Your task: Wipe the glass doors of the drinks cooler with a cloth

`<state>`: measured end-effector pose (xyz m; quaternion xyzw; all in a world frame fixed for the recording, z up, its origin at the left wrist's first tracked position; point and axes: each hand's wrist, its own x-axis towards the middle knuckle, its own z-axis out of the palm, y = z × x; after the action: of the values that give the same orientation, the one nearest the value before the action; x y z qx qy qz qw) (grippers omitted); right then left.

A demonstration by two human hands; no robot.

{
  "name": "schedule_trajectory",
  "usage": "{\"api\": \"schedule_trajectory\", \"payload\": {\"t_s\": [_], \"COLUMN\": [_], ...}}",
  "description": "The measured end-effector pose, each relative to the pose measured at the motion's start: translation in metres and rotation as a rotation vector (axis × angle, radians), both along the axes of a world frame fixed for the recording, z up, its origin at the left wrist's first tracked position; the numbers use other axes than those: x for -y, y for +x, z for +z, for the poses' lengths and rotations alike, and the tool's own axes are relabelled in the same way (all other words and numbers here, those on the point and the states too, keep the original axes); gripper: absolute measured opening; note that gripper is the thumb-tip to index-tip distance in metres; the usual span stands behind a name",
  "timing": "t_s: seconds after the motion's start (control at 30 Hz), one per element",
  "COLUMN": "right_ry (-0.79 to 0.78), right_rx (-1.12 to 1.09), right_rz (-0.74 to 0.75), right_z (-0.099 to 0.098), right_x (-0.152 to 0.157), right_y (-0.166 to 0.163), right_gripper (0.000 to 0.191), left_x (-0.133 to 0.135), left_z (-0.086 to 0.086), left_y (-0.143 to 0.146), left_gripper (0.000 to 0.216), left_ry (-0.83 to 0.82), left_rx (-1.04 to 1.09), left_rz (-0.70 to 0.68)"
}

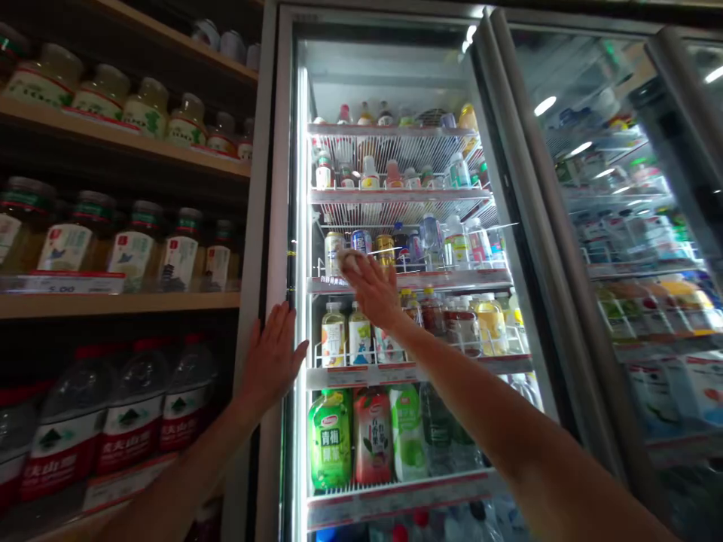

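My left hand (268,357) lies flat, fingers stretched, against the metal frame (275,248) at the left side of a lit drinks fridge. My right hand (373,292) reaches up in front of the fridge's glass door, level with the shelf of cans. A small pale wad that looks like a cloth (349,260) shows at its fingertips, pressed toward the glass; motion blur and the fingers hide part of it. Behind the door stand cans (361,241), juice bottles (333,335) and a green bottle (330,440) on wire-fronted shelves.
Wooden shelves (129,301) on the left hold jars and bottles of pale drink, with large red-capped water bottles (132,406) lower down. A thick vertical door edge (531,226) borders the fridge on the right. Another glass-fronted fridge (644,263) stands beyond it.
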<state>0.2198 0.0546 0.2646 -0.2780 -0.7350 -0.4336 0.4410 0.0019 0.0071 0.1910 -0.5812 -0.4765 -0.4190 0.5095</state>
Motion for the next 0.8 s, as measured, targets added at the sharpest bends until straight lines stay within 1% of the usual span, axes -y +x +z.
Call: {"api": "schedule_trajectory", "payload": {"t_s": [0.03, 0.07, 0.1, 0.17, 0.2, 0.23, 0.27, 0.3, 0.33, 0.4, 0.43, 0.47, 0.5, 0.53, 0.6, 0.63, 0.67, 0.7, 0.8], "right_ry": [-0.021, -0.028, -0.026, -0.016, -0.016, -0.013, -0.014, -0.016, -0.021, -0.039, -0.048, -0.058, -0.068, -0.079, -0.112, -0.135, -0.148, -0.152, -0.117], "right_rx": [-0.079, -0.071, 0.013, 0.282, 0.415, 0.522, 0.580, 0.569, 0.478, 0.151, 0.002, -0.074, -0.063, 0.023, 0.280, 0.359, 0.378, 0.326, -0.064], "right_rz": [-0.011, -0.009, 0.001, 0.036, 0.052, 0.074, 0.080, 0.071, 0.045, -0.047, -0.088, -0.113, -0.116, -0.100, -0.045, -0.031, -0.031, -0.051, -0.176], "right_z": [-0.006, -0.019, -0.040, -0.095, -0.120, -0.140, -0.151, -0.155, -0.151, -0.139, -0.137, -0.142, -0.154, -0.171, -0.208, -0.221, -0.226, -0.225, -0.203], "right_x": [-0.001, -0.001, -0.001, 0.002, 0.003, 0.004, 0.004, 0.003, 0.001, -0.004, -0.006, -0.006, -0.005, -0.002, 0.003, 0.005, 0.006, 0.004, -0.005], "right_y": [0.005, 0.010, 0.016, 0.029, 0.037, 0.046, 0.056, 0.065, 0.075, 0.091, 0.098, 0.105, 0.111, 0.118, 0.131, 0.139, 0.146, 0.154, 0.172], "right_gripper": [0.059, 0.060, 0.062, 0.069, 0.067, 0.064, 0.063, 0.062, 0.061, 0.058, 0.056, 0.055, 0.056, 0.058, 0.063, 0.064, 0.065, 0.064, 0.057], "left_x": [-0.001, -0.003, -0.004, -0.006, -0.007, -0.007, -0.008, -0.008, -0.009, -0.011, -0.013, -0.015, -0.017, -0.018, -0.020, -0.021, -0.021, -0.022, -0.025], "left_z": [-0.008, -0.017, -0.028, -0.052, -0.064, -0.075, -0.084, -0.092, -0.097, -0.105, -0.108, -0.112, -0.117, -0.122, -0.134, -0.139, -0.143, -0.146, -0.151], "left_y": [0.003, 0.005, 0.008, 0.013, 0.017, 0.021, 0.027, 0.033, 0.041, 0.058, 0.068, 0.077, 0.086, 0.094, 0.109, 0.115, 0.121, 0.126, 0.139], "left_gripper": [0.057, 0.057, 0.057, 0.056, 0.056, 0.056, 0.056, 0.056, 0.056, 0.057, 0.057, 0.058, 0.058, 0.057, 0.057, 0.058, 0.058, 0.060, 0.064], "left_ry": [-0.001, 0.001, 0.003, 0.008, 0.008, 0.008, 0.009, 0.008, 0.007, 0.000, -0.005, -0.014, -0.022, -0.032, -0.056, -0.067, -0.075, -0.081, -0.072], "left_rx": [-0.009, -0.021, -0.040, -0.116, -0.173, -0.231, -0.282, -0.316, -0.331, -0.305, -0.282, -0.270, -0.269, -0.276, -0.307, -0.320, -0.325, -0.319, -0.272], "left_rz": [0.001, 0.000, -0.001, -0.011, -0.021, -0.032, -0.046, -0.061, -0.076, -0.096, -0.102, -0.110, -0.122, -0.139, -0.184, -0.206, -0.223, -0.233, -0.232]}}
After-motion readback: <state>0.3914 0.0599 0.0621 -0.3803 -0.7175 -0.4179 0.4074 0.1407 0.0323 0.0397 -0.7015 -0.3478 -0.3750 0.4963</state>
